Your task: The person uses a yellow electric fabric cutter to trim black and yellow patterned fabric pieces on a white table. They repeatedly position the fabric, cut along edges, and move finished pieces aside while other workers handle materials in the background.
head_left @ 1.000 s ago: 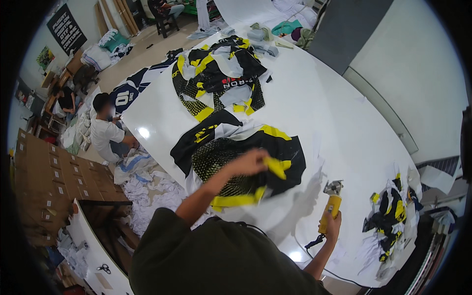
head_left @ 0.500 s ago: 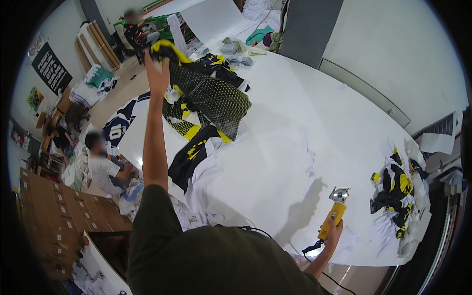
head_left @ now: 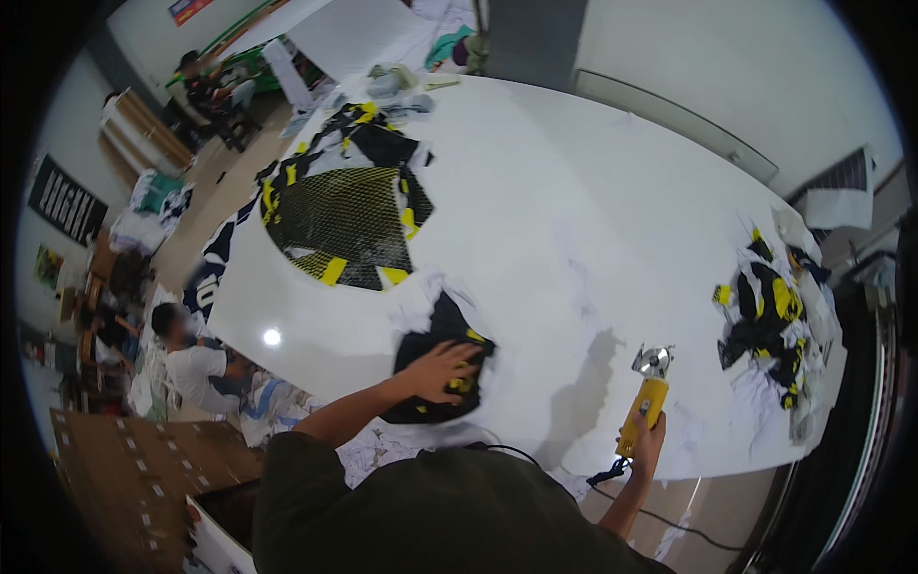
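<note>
My left hand (head_left: 443,371) rests on a black fabric piece (head_left: 435,407) with yellow print at the table's near side, its fingers spread over the cloth. White cloth (head_left: 428,298) lies bunched just beyond that piece. In my right hand (head_left: 648,442) is a yellow electric cloth cutter (head_left: 643,411), its metal head (head_left: 654,361) pointing up and away above the white table (head_left: 535,220). A dark cord hangs from the cutter's lower end. Farther left, a black-and-yellow patterned fabric piece (head_left: 339,220) lies spread flat, away from both hands.
A pile of black, yellow and white scraps (head_left: 770,320) covers the table's right end. More black-and-yellow cloth (head_left: 378,143) and grey bundles (head_left: 392,86) lie at the far left. Beyond the left edge, a person in white (head_left: 196,368) sits beside cloth. Brown cartons (head_left: 143,469) stand lower left.
My left hand has come from the far left down to the near side, onto the black fabric piece, which has shifted right and nearer. The patterned piece, raised before, now lies flat.
</note>
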Motion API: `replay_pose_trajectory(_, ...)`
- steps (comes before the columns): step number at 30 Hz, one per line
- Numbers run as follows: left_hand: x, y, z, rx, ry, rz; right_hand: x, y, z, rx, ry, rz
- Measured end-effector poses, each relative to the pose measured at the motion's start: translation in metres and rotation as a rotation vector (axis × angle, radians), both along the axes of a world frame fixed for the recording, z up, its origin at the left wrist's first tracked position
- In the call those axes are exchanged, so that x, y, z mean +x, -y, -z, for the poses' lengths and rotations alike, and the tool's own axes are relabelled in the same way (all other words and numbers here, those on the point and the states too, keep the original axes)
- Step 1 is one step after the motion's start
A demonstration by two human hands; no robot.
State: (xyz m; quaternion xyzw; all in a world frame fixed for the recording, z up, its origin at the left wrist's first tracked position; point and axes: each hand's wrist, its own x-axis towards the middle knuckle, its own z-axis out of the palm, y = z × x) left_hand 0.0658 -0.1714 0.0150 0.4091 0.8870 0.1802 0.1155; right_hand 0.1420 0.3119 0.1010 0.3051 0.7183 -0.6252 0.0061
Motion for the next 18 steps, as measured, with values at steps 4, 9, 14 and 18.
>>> replay_pose_trajectory(4,-0.062,-0.147,0.022,0.083,0.159,0.253,-0.005,-0.022,-0.002,-0.038,-0.01,0.082)
replay_pose_trajectory(9,-0.216,-0.241,0.057,0.326,0.163,-0.334,0.01,-0.053,-0.013,-0.009,-0.03,0.159)
replay_pose_trajectory(14,-0.302,-0.094,0.065,-0.046,-0.026,-1.199,0.039,-0.081,-0.006,0.003,0.041,0.218)
replay_pose_trajectory(18,-0.299,-0.074,0.051,-0.308,0.137,-1.389,0.049,-0.097,0.011,-0.003,0.082,0.25)
